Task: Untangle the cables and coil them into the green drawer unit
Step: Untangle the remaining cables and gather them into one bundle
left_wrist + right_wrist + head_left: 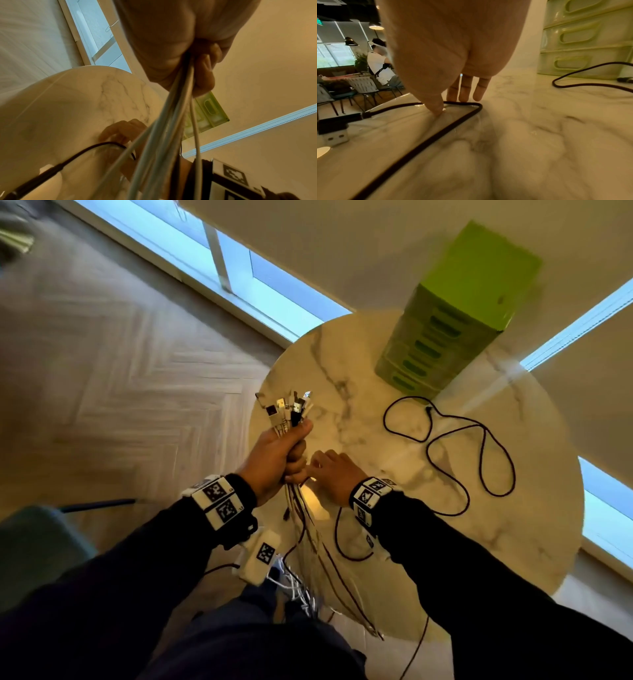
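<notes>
My left hand (pixel 284 453) grips a bundle of white and dark cables (pixel 291 409) near their plugs, held above the table's left edge; the cable tails (pixel 164 135) hang down past my legs. My right hand (pixel 329 470) lies on the marble table, thumb and straight fingertips (pixel 465 93) touching a bend of a dark braided cable (pixel 457 121) whose USB plug (pixel 334 129) lies flat beside it. That dark cable (pixel 455 446) snakes loosely over the table toward the green drawer unit (pixel 455 320), whose drawers look closed.
The round marble table (pixel 513 542) stands by a wall with floor-level windows (pixel 274 289). A teal chair (pixel 37 546) is at my lower left. A person (pixel 378 65) sits at tables and chairs far off in the right wrist view.
</notes>
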`<control>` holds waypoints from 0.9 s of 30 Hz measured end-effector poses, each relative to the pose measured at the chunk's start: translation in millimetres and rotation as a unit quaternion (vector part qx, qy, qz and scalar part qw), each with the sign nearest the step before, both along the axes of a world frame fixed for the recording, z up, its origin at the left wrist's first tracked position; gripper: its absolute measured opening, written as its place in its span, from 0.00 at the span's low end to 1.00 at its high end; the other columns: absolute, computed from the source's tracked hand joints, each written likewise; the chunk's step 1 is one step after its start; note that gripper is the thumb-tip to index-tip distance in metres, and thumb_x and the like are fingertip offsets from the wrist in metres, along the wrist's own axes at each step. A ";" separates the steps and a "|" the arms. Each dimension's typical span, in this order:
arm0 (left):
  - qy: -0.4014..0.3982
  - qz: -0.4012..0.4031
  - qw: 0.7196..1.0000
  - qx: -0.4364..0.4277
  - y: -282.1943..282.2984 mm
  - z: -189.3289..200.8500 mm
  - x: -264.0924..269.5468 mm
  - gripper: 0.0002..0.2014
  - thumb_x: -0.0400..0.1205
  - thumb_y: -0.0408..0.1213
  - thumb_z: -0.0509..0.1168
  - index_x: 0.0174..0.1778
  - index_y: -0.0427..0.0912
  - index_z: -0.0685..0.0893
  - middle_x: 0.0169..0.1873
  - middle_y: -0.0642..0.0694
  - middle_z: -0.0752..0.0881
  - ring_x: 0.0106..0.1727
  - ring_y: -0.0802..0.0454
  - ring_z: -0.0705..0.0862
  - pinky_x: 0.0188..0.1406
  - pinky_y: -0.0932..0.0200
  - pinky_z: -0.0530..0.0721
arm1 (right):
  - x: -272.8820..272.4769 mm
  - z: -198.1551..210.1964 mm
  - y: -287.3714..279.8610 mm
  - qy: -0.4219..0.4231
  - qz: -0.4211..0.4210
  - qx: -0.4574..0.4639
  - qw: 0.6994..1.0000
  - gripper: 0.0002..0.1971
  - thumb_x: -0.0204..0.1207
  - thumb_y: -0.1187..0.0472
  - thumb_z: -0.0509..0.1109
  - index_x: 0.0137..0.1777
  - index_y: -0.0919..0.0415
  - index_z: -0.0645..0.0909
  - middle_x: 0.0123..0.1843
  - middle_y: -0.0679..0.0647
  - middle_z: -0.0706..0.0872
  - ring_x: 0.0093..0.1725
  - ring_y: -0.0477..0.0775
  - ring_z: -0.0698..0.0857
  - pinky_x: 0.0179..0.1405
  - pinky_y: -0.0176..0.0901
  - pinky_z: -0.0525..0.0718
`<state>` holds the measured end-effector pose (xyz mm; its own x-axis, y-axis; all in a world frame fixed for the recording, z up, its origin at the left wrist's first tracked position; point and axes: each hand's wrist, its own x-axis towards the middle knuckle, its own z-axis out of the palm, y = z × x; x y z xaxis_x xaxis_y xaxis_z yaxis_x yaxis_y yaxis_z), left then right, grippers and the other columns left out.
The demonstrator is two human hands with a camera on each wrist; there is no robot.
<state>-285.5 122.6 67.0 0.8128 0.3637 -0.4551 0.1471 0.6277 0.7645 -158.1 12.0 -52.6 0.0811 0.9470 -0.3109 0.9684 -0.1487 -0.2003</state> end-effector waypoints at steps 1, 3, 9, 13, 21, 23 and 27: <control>0.004 0.001 1.000 0.002 1.1 -1.4 -0.1 0.16 0.89 0.43 0.62 0.35 0.48 0.68 0.20 0.53 0.60 0.17 0.58 0.56 0.17 0.64 0.60 | -0.3 -1.1 2.3 -0.011 0.011 -0.012 1.000 0.14 0.85 0.55 0.63 0.68 0.53 0.77 0.64 0.59 0.77 0.62 0.64 0.76 0.54 0.57 0.72; 0.016 -0.003 1.000 0.010 3.3 -3.7 -0.3 0.16 0.89 0.43 0.62 0.35 0.48 0.68 0.20 0.54 0.60 0.18 0.58 0.57 0.17 0.64 0.59 | 0.6 -1.5 4.3 -0.032 0.021 -0.031 0.999 0.14 0.85 0.56 0.61 0.67 0.58 0.76 0.65 0.60 0.76 0.64 0.65 0.74 0.53 0.56 0.70; 0.034 0.013 0.999 0.009 6.7 -9.2 8.3 0.18 0.89 0.42 0.63 0.33 0.51 0.68 0.22 0.54 0.60 0.19 0.58 0.56 0.20 0.63 0.56 | 48.9 39.5 -9.5 0.202 -0.306 -0.071 0.928 0.10 0.87 0.56 0.58 0.61 0.61 0.71 0.49 0.62 0.82 0.49 0.66 0.83 0.46 0.54 0.81; 0.037 0.027 0.999 -0.004 -0.5 -10.8 26.8 0.17 0.87 0.40 0.66 0.34 0.52 0.69 0.23 0.54 0.61 0.20 0.58 0.56 0.22 0.63 0.55 | 85.5 89.8 -27.5 0.317 -0.550 0.062 0.770 0.17 0.88 0.48 0.56 0.54 0.62 0.77 0.37 0.53 0.76 0.34 0.57 0.79 0.34 0.49 0.84; -0.024 -0.037 0.998 -0.046 -44.3 16.1 72.9 0.20 0.79 0.50 0.72 0.34 0.54 0.66 0.26 0.54 0.58 0.23 0.58 0.54 0.24 0.60 0.52 | 32.6 171.9 -69.0 0.381 -0.455 0.379 0.710 0.10 0.92 0.55 0.55 0.50 0.60 0.69 0.36 0.51 0.70 0.31 0.50 0.69 0.31 0.45 0.74; -0.043 -0.063 0.996 -0.046 -56.7 23.5 82.5 0.21 0.75 0.56 0.73 0.34 0.54 0.65 0.25 0.54 0.57 0.24 0.58 0.53 0.23 0.61 0.53 | 15.8 169.0 -79.4 0.328 -0.438 0.378 0.747 0.10 0.91 0.53 0.56 0.50 0.57 0.69 0.37 0.50 0.72 0.32 0.48 0.70 0.33 0.45 0.72; -0.053 -0.112 0.992 -0.014 -80.1 33.9 95.4 0.23 0.72 0.60 0.72 0.34 0.52 0.65 0.27 0.51 0.55 0.24 0.57 0.54 0.23 0.60 0.51 | -8.9 169.8 -98.7 0.217 -0.448 0.372 0.783 0.07 0.90 0.57 0.58 0.50 0.58 0.71 0.36 0.41 0.75 0.34 0.36 0.77 0.34 0.31 0.72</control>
